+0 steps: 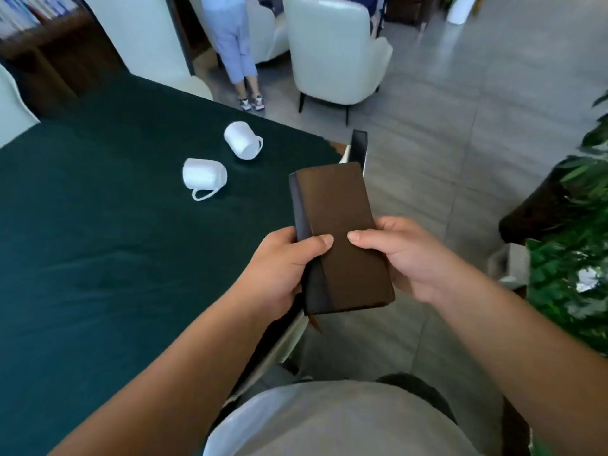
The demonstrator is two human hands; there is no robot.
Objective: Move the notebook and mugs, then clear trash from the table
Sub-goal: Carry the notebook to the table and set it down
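The person holds a brown notebook point(340, 238) in both hands, off the right edge of the desk point(98, 241) and above the grey floor point(460, 133). The left hand point(283, 271) grips the notebook's dark spine side, thumb laid across the cover; the right hand point(401, 255) grips the opposite long edge, thumb also on the cover. The two thumb tips point toward each other, a little apart. The notebook is closed and tilted, its far end toward the desk corner. A thin ribbon hangs from its near end.

Two white mugs lie on their sides on the dark green desk cloth, to the left of and beyond the notebook. The nearer mug point(204, 177) has its handle toward the person; the farther mug point(242, 139) lies just beyond it, apart from it, its handle on the right.

Pale armchairs point(335, 54) stand on the far side, and another person's legs point(237, 51) show between them. Green leaves point(572, 274) fill the right edge.
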